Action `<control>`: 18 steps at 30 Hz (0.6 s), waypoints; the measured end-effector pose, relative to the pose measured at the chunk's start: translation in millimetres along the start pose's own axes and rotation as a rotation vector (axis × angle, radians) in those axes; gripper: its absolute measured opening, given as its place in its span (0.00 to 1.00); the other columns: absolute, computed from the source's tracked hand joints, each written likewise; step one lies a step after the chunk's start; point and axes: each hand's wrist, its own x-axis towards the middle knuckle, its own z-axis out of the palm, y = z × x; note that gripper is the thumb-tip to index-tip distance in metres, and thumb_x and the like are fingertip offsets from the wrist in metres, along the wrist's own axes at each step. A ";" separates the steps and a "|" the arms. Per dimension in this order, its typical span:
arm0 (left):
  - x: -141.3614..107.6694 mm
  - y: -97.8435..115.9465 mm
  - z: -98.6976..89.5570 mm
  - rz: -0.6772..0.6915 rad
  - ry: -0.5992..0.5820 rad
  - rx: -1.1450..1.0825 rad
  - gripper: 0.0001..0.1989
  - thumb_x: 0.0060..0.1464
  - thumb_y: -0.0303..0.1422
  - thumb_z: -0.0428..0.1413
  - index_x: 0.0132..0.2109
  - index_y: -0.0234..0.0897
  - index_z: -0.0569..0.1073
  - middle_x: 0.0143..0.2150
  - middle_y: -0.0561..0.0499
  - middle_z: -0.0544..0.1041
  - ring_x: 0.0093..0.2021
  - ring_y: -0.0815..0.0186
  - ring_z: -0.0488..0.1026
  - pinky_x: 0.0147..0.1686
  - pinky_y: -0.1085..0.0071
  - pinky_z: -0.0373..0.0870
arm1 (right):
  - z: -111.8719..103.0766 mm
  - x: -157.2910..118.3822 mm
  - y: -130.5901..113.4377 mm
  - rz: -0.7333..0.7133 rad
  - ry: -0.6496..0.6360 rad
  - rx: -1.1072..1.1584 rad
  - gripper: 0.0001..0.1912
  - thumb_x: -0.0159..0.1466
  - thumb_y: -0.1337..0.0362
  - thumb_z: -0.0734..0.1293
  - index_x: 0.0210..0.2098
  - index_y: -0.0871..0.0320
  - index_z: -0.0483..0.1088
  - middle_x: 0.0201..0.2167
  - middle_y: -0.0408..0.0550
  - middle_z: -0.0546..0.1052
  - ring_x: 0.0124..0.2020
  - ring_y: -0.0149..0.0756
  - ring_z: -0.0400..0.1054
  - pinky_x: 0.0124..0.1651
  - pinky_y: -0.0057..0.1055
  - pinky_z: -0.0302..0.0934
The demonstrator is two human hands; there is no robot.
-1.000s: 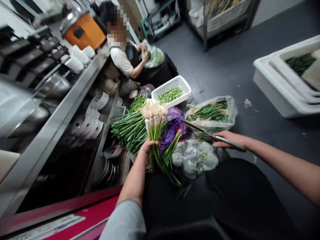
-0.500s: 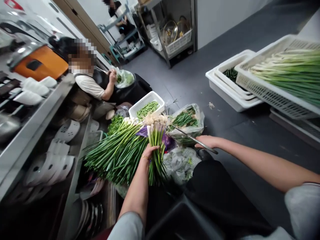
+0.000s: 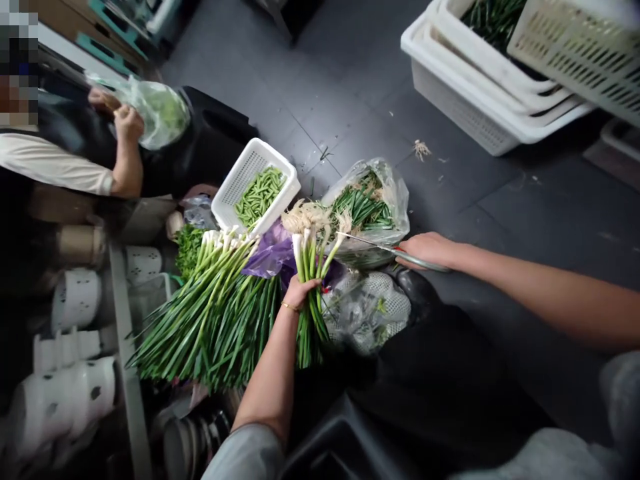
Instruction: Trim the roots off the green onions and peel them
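My left hand (image 3: 299, 292) is wrapped round the stalks of a small bunch of spring onions (image 3: 306, 257), held upright with the pale stringy roots on top. One stalk leans out to the right of the bunch. In my right hand (image 3: 425, 248) is a pair of scissors (image 3: 373, 244), its thin blades pointing left with the tip by the root end of that leaning stalk. My right fingers are partly hidden. Left of the bunch lies a big pile of spring onions (image 3: 215, 320), white ends upward, beside a purple bag (image 3: 270, 252).
A white basket of green beans (image 3: 293, 185) stands beyond the pile. Trimmed roots and greens fill a clear plastic bag (image 3: 400, 197). White crates (image 3: 460, 110) stand at the upper right, crockery on shelves (image 3: 127, 380) at left. A co-worker's hand (image 3: 129, 123) holds a plastic bag.
My view has tilted down and turned, so the crates and the co-worker sit nearer the frame's edges. One stalk now splays right from the held bunch, and the scissors' tip is at its root end.
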 end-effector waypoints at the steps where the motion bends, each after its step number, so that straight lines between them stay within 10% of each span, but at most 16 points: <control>1: 2.8 0.5 1.4 0.001 0.022 -0.004 0.17 0.30 0.34 0.68 0.30 0.33 0.74 0.22 0.52 0.75 0.21 0.65 0.72 0.25 0.66 0.72 | 0.5 -2.8 2.2 0.009 -0.015 0.001 0.16 0.66 0.57 0.60 0.36 0.62 0.75 0.36 0.60 0.78 0.39 0.47 0.73 0.38 0.33 0.61; 18: 4.1 16.5 38.2 0.034 0.073 0.133 0.16 0.29 0.32 0.67 0.29 0.31 0.74 0.20 0.53 0.74 0.17 0.68 0.69 0.19 0.71 0.67 | -0.9 -15.1 17.4 0.040 -0.229 0.116 0.15 0.64 0.60 0.59 0.40 0.61 0.72 0.40 0.59 0.77 0.41 0.47 0.73 0.38 0.34 0.62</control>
